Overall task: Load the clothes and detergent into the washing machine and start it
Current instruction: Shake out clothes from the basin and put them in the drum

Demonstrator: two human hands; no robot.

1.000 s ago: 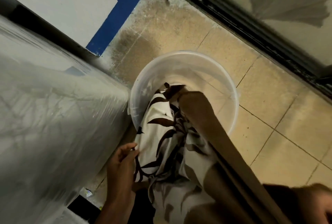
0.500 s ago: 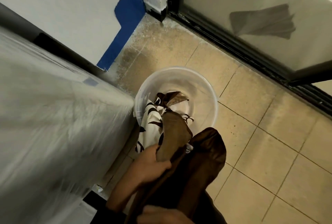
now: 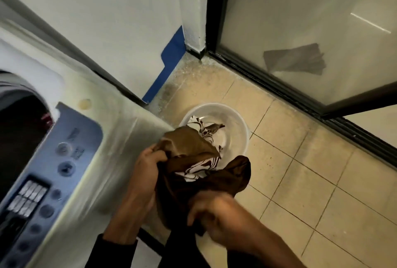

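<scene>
Both my hands hold a bundle of clothes above the floor: a brown garment with a white, dark-patterned cloth folded into it. My left hand grips the bundle's left side, and my right hand holds its lower dark part. Behind the bundle a white plastic bucket stands on the floor, with one end of the patterned cloth still hanging in it. The top-loading washing machine fills the left; its open drum is dark, and its blue control panel carries several buttons.
Beige floor tiles stretch to the right. A glass sliding door with a black frame runs along the back right. A white wall with a blue painted strip stands behind the machine and bucket.
The view has risen and swung left, bringing the machine's drum and panel into sight. The clothes have come up out of the bucket, and both hands have gathered them into a bundle.
</scene>
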